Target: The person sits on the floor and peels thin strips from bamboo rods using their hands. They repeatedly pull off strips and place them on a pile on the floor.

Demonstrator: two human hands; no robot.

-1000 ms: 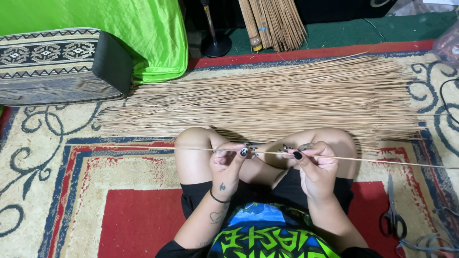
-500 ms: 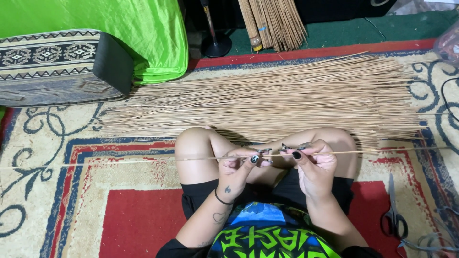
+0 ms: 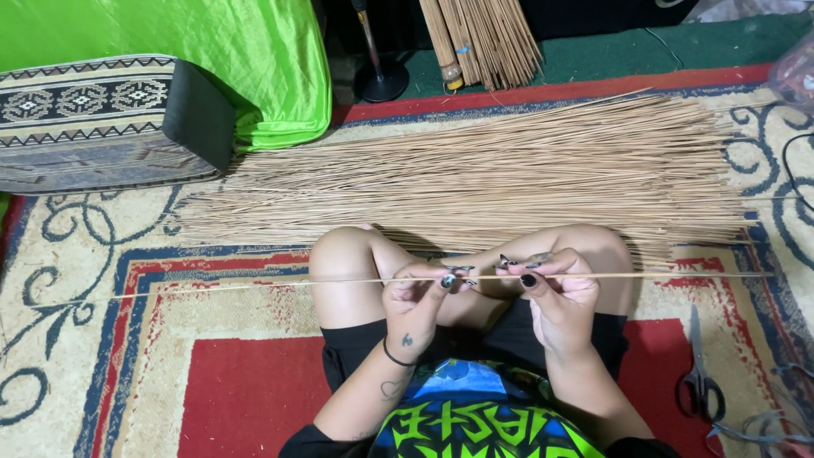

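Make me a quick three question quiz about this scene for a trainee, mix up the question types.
1. True or false: both hands pinch the same thin stick.
2. Where do the scissors lie? A) on the green cloth B) on the rug to the person's right C) on the stick pile
3. Fill in: the big pile of sticks lies on the rug beyond the person's ____.

Key: 1 true: left hand and right hand both grip it. 2 B. 3 knees.

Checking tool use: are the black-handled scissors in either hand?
No, the black-handled scissors lie on the patterned rug, apart from both hands.
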